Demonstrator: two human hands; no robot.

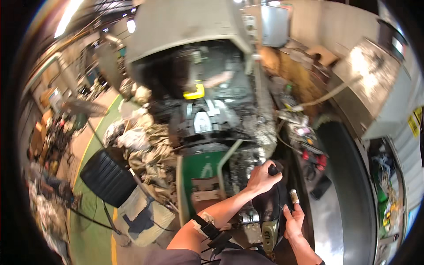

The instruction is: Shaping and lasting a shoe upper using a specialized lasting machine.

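A black shoe (267,204) sits in front of me with its toe pointing away, and an olive-green last (268,234) shows in its opening. My left hand (261,179) reaches over the toe end, its fingers wrapped round a dark, knob-like handle (273,170); the rest of that tool is hidden. My right hand (294,223) is closed against the shoe's right side, its thumb close along the edge. A beige wrap (294,195) covers one of its fingertips. The fingers under the shoe are hidden.
Ahead stands a large machine (190,26) with a dark cavity and a yellow part (194,92). A black conveyor belt (349,190) runs along the right, past a dark rectangular object (321,187). To the left are a black-backed chair (108,176) and crumpled tan material (152,154).
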